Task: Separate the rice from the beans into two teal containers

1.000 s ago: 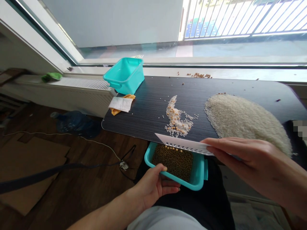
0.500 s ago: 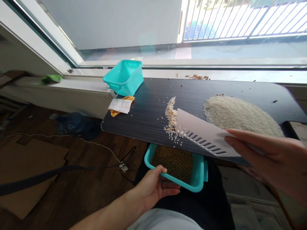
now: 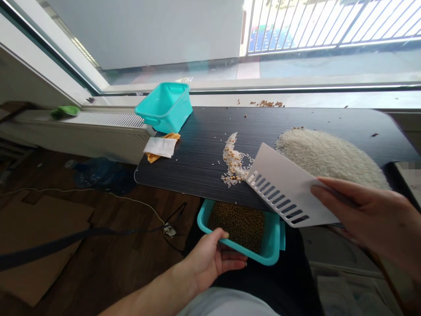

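The left forearm reaches up from the bottom edge, and the left hand [image 3: 213,259] is turned palm up at the near side of the near tub [image 3: 273,239]. Its thumb lies over the rim and its fingers, slightly spread, are partly curled below, so the wall is held between them. The right hand [image 3: 365,210], somewhat blurred, comes in from the right edge with its fingers closed on the plain end of the white scraper [image 3: 292,184], thumb against the other fingers.

The scraper is tilted above the table [image 3: 197,162], its row of slots facing the person and its far-left corner just beside the small pile [image 3: 234,160] of white grains and yellow peas. Whether that corner touches the table is hard to tell.

The near tub, below the table edge, holds a broad layer of brown beans [image 3: 240,219]. The far tub [image 3: 180,114], also teal, stands at the table's far-left corner. To the right lies the large rice heap [image 3: 335,153]. In all, 2 tubs and 2 piles show.
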`<state>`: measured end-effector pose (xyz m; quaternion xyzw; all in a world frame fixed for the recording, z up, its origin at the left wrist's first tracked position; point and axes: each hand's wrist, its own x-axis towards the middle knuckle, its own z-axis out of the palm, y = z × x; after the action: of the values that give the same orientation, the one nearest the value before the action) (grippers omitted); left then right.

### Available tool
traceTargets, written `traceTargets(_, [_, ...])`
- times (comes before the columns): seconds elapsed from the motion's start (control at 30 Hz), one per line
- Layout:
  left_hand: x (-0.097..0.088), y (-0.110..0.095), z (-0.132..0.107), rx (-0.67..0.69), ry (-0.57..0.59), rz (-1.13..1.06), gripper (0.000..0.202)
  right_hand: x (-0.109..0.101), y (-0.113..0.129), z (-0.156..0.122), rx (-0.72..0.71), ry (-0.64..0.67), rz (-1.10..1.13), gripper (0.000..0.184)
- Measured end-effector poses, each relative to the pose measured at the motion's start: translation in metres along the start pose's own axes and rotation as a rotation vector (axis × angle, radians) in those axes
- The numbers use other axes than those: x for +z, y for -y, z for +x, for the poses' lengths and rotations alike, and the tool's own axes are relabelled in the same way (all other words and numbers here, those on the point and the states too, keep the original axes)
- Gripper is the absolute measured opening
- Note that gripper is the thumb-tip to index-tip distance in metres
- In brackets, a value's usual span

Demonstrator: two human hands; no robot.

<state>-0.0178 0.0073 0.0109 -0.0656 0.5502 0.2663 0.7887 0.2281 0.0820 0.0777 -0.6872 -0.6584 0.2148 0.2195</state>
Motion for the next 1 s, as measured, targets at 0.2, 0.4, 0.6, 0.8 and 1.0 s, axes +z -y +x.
traceTargets(0.2, [0.004,-0.001,0.0,-0.007,-0.009,-0.002,0.017,-0.021,-0.006,0.01,-0.052,-0.167,-0.222,0.056])
traceTargets(0.4, [0.005,-0.001,0.001,-0.009,-0.011,-0.001,0.017,-0.018,0.008,0.016,-0.124,-0.143,-0.147,0.046])
traceTargets(0.6, [0.005,-0.002,0.001,-0.008,-0.001,0.005,0.018,-0.016,0.02,0.014,-0.135,-0.023,-0.072,0.038])
traceTargets(0.8, [0.003,0.0,0.0,-0.01,-0.001,0.004,0.017,-0.013,0.022,0.019,-0.17,-0.049,-0.138,0.036])
traceTargets(1.0, [0.001,-0.002,-0.001,-0.007,0.005,-0.001,0.018,-0.014,0.028,0.018,-0.164,-0.026,-0.092,0.036])
